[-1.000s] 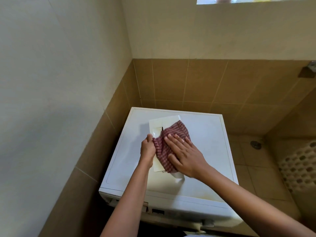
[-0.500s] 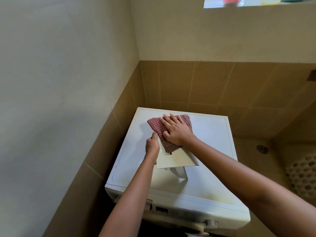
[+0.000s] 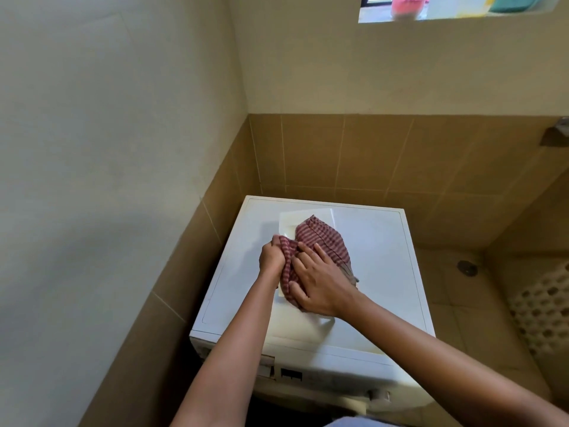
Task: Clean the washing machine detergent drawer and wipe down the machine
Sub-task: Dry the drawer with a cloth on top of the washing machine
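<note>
Two hands — left hand [image 3: 271, 257], right hand [image 3: 320, 288] — clamp checked cloth [image 3: 323, 238] against drawer [image 3: 289, 221].

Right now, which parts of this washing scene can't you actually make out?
Head view only:
- White drawer: mostly covered by the checked cloth and both hands.
- Left hand fingertips: buried in cloth.
- Machine front panel: cut off below, markings too small.
- Window ledge items: blurred, cropped by the top edge.

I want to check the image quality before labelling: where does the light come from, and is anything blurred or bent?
Head view: daylight enters from the window at top right; the hands cast a soft shadow leftward on the machine top; the objects in the window are blurred; wide-angle distortion bends the wall tiles and the edges.
</note>
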`<control>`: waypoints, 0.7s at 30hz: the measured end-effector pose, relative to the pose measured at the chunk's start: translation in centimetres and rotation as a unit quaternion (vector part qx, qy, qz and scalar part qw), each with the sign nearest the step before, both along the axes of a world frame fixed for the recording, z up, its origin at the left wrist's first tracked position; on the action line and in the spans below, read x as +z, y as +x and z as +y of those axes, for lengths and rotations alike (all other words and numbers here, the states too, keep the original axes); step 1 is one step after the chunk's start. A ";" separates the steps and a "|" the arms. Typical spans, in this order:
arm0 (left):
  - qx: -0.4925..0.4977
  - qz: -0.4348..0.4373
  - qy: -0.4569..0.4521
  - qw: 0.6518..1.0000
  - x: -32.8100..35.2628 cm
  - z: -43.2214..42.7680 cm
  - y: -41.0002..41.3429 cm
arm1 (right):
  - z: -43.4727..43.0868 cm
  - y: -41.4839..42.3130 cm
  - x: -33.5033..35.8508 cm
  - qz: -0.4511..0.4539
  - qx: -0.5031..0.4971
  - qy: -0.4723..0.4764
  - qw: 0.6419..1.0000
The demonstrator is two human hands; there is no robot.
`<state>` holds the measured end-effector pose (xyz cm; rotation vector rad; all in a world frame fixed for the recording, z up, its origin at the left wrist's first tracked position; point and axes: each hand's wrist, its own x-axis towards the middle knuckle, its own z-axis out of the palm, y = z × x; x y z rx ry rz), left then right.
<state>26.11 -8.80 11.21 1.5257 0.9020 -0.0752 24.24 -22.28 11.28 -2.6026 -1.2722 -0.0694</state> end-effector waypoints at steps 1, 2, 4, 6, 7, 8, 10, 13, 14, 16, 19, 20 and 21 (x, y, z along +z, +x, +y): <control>-0.002 0.002 0.004 1.000 0.0 0.1 -0.1 | -0.2 -0.4 -0.2 -0.014 0.011 0.012 1.000; -0.004 0.004 0.007 1.000 0.0 0.1 -0.2 | -0.3 -0.8 -0.2 -0.028 0.026 0.029 0.999; -0.009 0.003 0.010 1.000 0.0 0.4 -0.4 | -0.8 -1.1 -0.2 -0.053 0.059 0.073 0.994; -0.012 -0.003 0.008 1.000 -0.2 0.6 -0.5 | -1.3 -1.3 0.0 -0.047 0.080 0.105 0.990; -0.010 -0.006 0.004 1.000 -0.1 0.5 -0.6 | -1.6 -1.2 0.0 -0.037 0.084 0.119 0.989; -0.010 -0.005 0.003 1.000 -0.1 0.5 -0.6 | -2.0 -1.2 0.0 -0.024 0.087 0.134 0.987; -0.017 0.004 0.011 1.000 0.0 0.6 -0.7 | -3.2 -1.1 -0.6 -0.003 0.099 0.167 0.981; -0.043 0.017 0.021 0.999 0.1 0.6 -0.5 | -5.0 -1.0 -1.6 -0.006 0.115 0.150 0.982; -0.051 0.017 0.024 0.998 0.2 0.6 -0.4 | -5.3 -1.1 -1.6 -0.007 0.103 0.119 0.988; -0.059 0.014 0.034 0.998 0.3 0.3 -0.1 | -4.9 -1.5 -1.0 0.009 0.049 0.064 0.997; -0.060 0.015 0.046 0.997 0.5 -0.1 0.2 | -2.8 -1.2 0.1 0.045 -0.017 0.010 0.999; -0.058 0.016 0.042 0.997 0.5 -0.1 0.2 | -2.0 -0.8 0.3 0.045 -0.024 -0.005 0.999; -0.057 0.021 0.034 0.998 0.5 0.1 0.3 | -1.4 -0.3 0.5 0.043 -0.025 -0.016 0.999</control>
